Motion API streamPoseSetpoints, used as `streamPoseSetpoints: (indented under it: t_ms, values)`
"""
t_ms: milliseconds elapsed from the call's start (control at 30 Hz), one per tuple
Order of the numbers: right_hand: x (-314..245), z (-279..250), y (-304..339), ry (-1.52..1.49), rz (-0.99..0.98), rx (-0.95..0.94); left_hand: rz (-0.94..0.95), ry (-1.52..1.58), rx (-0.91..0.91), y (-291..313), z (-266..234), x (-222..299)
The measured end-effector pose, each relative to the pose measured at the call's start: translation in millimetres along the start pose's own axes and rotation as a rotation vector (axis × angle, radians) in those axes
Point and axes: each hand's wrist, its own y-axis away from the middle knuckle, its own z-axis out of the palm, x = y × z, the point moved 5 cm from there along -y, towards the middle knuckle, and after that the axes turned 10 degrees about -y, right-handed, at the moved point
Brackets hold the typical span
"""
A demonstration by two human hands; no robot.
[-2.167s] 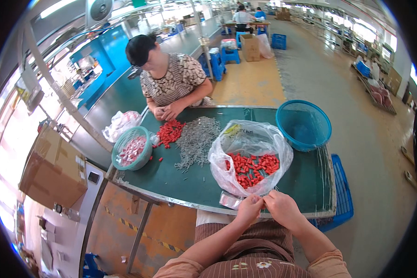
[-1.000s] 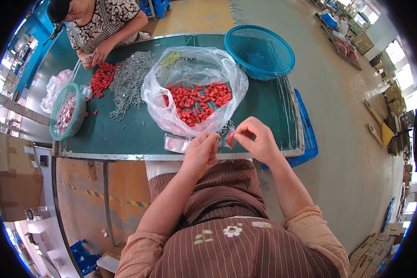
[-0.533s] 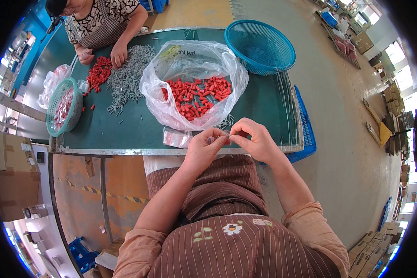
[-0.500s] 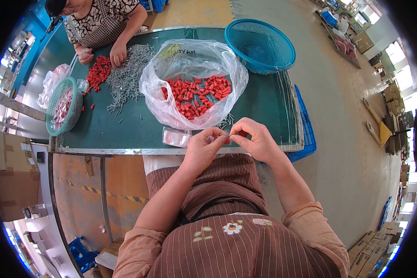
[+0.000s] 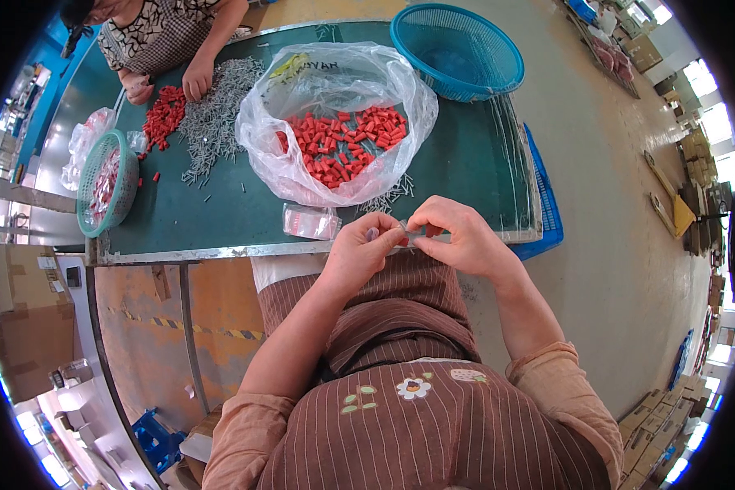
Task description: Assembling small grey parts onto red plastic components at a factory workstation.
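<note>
Two hands meet just below the near edge of the green table (image 5: 465, 175), and we take that table as our landmark. We see the left hand (image 5: 366, 249) and the right hand (image 5: 459, 237) pinched together on a small clear packet (image 5: 408, 234) with a hint of red in it; the fingertips of both close on it from either side, so both are grasping it, off the table and above the striped lap.

On the table, just beyond the hands, lies a small clear bag (image 5: 311, 220) flat near the edge. Behind it sits a big clear plastic bag (image 5: 335, 122), open, with red plugs (image 5: 343, 147) heaped inside. A few grey nails (image 5: 384, 196) lie beside that bag. At the table's far right corner stands a blue basket (image 5: 457, 51). Toward the far left we see another person's hand (image 5: 198, 82) on a pile of grey nails (image 5: 216, 114) next to loose red plugs (image 5: 163, 114), and a green basket (image 5: 104, 193) rests at the left end.
</note>
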Motion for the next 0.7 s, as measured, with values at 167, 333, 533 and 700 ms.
streamPoseSetpoints:
  t_ms: [167, 333, 533, 700]
  values:
    - [9.0, -1.3, 4.6, 0.036, 0.045, -0.087, -0.010, 0.084, -0.075, -0.6, 3.8, -2.8]
    - [15.0, -8.9, 3.6, -0.118, 0.152, 0.120, -0.025, 0.107, -0.035, -5.5, 3.6, 1.2]
    - [7.4, -2.3, 0.2, -0.115, 0.058, 0.225, 0.042, -0.169, 0.097, 0.5, -2.0, 0.5]
    - [16.8, 1.3, 11.9, -0.236, 0.142, 0.257, 0.091, 0.111, 0.042, 0.2, 10.7, -12.9]
